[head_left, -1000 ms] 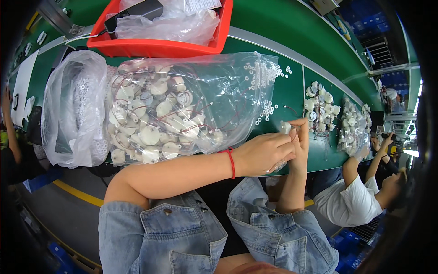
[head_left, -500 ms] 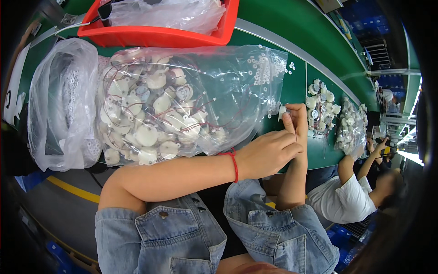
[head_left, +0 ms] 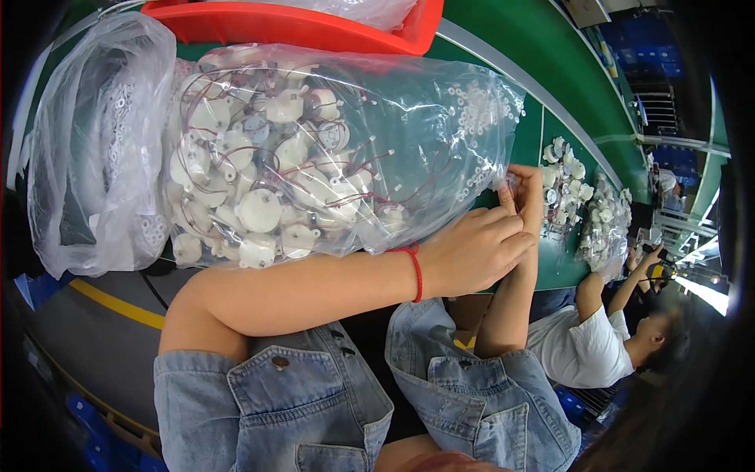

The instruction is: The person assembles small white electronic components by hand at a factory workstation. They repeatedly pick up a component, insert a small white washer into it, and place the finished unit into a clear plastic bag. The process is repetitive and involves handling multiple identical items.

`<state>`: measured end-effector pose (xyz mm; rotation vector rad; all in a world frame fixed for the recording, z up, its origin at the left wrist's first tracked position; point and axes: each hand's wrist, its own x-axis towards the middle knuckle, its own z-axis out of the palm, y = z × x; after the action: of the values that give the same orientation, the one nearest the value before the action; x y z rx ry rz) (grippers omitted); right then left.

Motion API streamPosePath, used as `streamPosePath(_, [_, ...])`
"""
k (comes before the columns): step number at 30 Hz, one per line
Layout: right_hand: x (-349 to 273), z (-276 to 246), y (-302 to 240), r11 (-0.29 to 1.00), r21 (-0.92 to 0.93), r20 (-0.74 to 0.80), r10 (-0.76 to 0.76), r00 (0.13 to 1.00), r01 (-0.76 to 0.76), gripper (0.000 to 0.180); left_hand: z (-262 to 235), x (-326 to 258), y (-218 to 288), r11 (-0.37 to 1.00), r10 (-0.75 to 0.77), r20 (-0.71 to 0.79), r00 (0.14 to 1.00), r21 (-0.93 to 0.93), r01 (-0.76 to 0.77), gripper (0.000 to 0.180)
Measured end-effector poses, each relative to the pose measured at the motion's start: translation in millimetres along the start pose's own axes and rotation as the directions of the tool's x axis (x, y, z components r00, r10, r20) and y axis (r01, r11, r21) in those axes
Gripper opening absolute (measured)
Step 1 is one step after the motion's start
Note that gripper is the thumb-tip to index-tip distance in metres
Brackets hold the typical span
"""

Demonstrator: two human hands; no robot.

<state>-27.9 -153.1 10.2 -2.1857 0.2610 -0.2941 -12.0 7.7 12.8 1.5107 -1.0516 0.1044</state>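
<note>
My right hand (head_left: 525,197) is closed, pinching a small white part (head_left: 500,183) between thumb and fingers. The part is mostly hidden by the fingers and the bag edge. Just in front of that wrist, my left hand (head_left: 484,250), with a red cord bracelet (head_left: 417,273), has its fingers pressed together; whatever they grip is hidden. Behind the left forearm lies a large clear plastic bag (head_left: 401,102) full of white round parts (head_left: 259,210) with thin dark red wires and small connectors. Small white rings (head_left: 478,108) show through its right end.
Left of it sits another clear bag (head_left: 63,157) holding white rings. A red bin (head_left: 299,27) with plastic film stands behind. Further right on the green table (head_left: 560,263) are a pile of white wired parts (head_left: 568,185) and a filled bag (head_left: 604,228). A person in white (head_left: 586,342) sits beyond.
The view has shifted, so the bags and bin appear higher. The right hand's fingers have curled further around the small white part, which shows less. The left hand stays closed close by.
</note>
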Motion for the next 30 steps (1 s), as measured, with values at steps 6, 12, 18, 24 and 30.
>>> streamPosePath(6, [3, -4, 2, 0.997, -0.071, 0.016, -0.035, 0.999, 0.036, 0.022, 1, -1, 0, 1.0, 0.014, -0.014, 1.0, 0.021, -0.014, 0.017])
streamPosePath(12, [3, -4, 2, 0.992, -0.118, 0.007, -0.042, 0.999, 0.042, 0.022, 1, -2, -1, 0.999, 0.024, 0.009, 1.0, 0.045, -0.024, 0.022])
streamPosePath(18, [4, -4, 0, 0.988, -0.15, 0.017, -0.043, 0.999, 0.045, 0.022, 2, -2, -2, 0.998, 0.027, 0.016, 1.0, 0.058, -0.027, 0.023])
streamPosePath(24, [5, -7, -9, 0.96, -0.273, 0.052, -0.049, 0.997, 0.061, 0.023, 3, -2, -2, 0.998, 0.029, 0.004, 1.0, 0.056, -0.029, 0.021])
streamPosePath(30, [15, -13, -42, 0.854, -0.498, 0.255, -0.023, 0.967, 0.151, 0.02, 3, -3, -1, 0.997, 0.016, 0.03, 0.999, 0.074, -0.018, 0.021])
